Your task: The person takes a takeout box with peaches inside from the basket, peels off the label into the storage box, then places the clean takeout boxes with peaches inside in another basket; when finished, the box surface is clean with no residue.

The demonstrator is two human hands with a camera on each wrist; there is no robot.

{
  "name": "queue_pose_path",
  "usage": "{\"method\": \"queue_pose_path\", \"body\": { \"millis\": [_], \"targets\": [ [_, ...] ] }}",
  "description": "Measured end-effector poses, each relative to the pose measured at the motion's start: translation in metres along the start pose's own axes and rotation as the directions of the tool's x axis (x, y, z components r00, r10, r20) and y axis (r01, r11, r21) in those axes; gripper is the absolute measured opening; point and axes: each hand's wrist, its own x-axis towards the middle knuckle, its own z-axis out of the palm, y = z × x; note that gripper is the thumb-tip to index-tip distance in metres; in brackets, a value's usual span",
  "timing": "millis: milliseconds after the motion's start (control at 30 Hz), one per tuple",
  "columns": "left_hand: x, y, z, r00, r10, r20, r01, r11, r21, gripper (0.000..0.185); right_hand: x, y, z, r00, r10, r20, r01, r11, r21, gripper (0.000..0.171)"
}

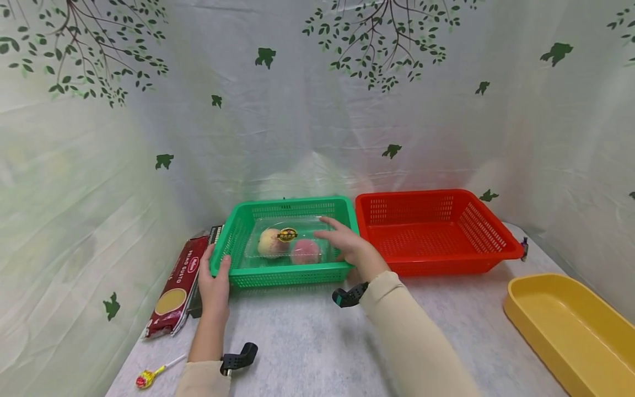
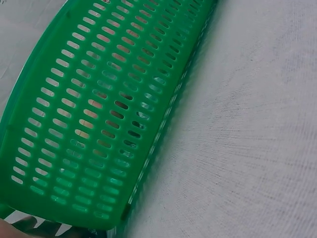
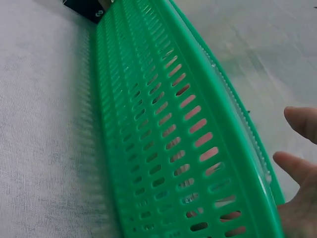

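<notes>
- My left hand [image 1: 214, 284] sits at the near left corner of the green basket [image 1: 238, 229]. Its thumb lies over the rim and its fingers are on the outer wall, so this grip is closed around the basket's edge.
- My right hand [image 1: 347, 242] reaches into the green basket from the right side. Its fingers are stretched out and relaxed, a wide grip holding nothing, with the fingertips on or just over the clear plastic fruit box [image 1: 290, 242]; I cannot tell whether they touch it.
- The fruit box lies on the floor of the green basket. It holds a yellowish peach [image 1: 270, 241] to the left and a pinker one [image 1: 305, 251] to the right, with a round dark label [image 1: 287, 235] on its lid.
- In the right wrist view, two fingertips [image 3: 297, 166] stand spread above the basket's slotted wall [image 3: 163, 134]; the left wrist view shows mostly that same green wall [image 2: 84, 124] resting on the desk [image 2: 247, 139].
- A red basket [image 1: 436, 231] stands touching the right side of the green one.
- A yellow tray [image 1: 570, 325] lies at the near right of the desk.
- A dark red pasta packet [image 1: 176, 286] lies just left of the green basket, and a lollipop [image 1: 146, 377] lies near the front edge.
</notes>
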Motion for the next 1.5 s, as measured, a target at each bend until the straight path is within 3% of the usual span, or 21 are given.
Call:
{"method": "queue_pose_path", "body": {
  "millis": [800,967,1200,1500],
  "targets": [
    [-0.004,-0.001,0.0,0.999,-0.039,-0.001,0.039,0.997,0.066,0.065,0.011,0.01,0.01,1.0,0.016,-0.009,-0.017,0.998,-0.058,0.065],
    [-0.003,0.001,-0.001,0.999,-0.037,-0.005,0.037,0.998,0.059,0.061,0.009,0.009,0.011,0.999,-0.037,-0.018,0.036,0.998,-0.06,0.066],
    [-0.002,0.001,0.0,0.999,-0.048,-0.008,0.048,0.997,0.055,0.06,0.009,0.01,0.012,0.981,-0.148,-0.127,0.14,0.988,-0.073,0.066],
    [-0.003,0.001,0.0,0.999,-0.044,-0.007,0.044,0.997,0.061,0.06,0.008,0.011,0.012,0.973,-0.205,-0.11,0.194,0.976,-0.098,0.065]
  ]
}}
